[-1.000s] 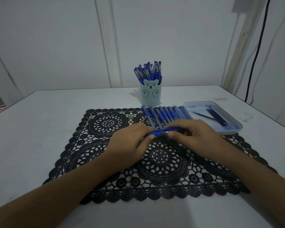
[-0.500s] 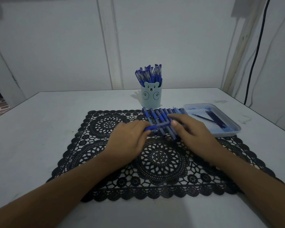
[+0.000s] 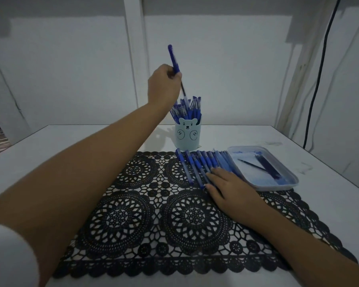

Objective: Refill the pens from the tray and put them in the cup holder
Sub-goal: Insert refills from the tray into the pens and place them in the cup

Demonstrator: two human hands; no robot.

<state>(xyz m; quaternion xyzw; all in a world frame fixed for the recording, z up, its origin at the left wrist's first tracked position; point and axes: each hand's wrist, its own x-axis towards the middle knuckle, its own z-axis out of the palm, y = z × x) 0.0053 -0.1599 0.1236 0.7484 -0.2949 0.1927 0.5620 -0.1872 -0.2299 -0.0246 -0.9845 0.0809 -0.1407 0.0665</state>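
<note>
My left hand (image 3: 163, 83) is raised above the pale blue bear-faced cup holder (image 3: 187, 134) and grips a blue pen (image 3: 174, 61) upright, its tip pointing down among the several pens standing in the cup. A row of several blue pens (image 3: 203, 162) lies on the black lace mat (image 3: 153, 214) in front of the cup. My right hand (image 3: 230, 189) rests flat on the near ends of that row, fingers straight. To the right sits a clear tray (image 3: 286, 184) with dark refills (image 3: 267, 166) in it.
The white table (image 3: 60, 146) meets a white wall at the back. A black cable (image 3: 317, 79) hangs down the wall at the far right. An open doorway shows at the far left.
Both hands were together at the mat holding one pen. My left hand has since lifted that pen up over the cup, and my right hand has settled on the row of pens.
</note>
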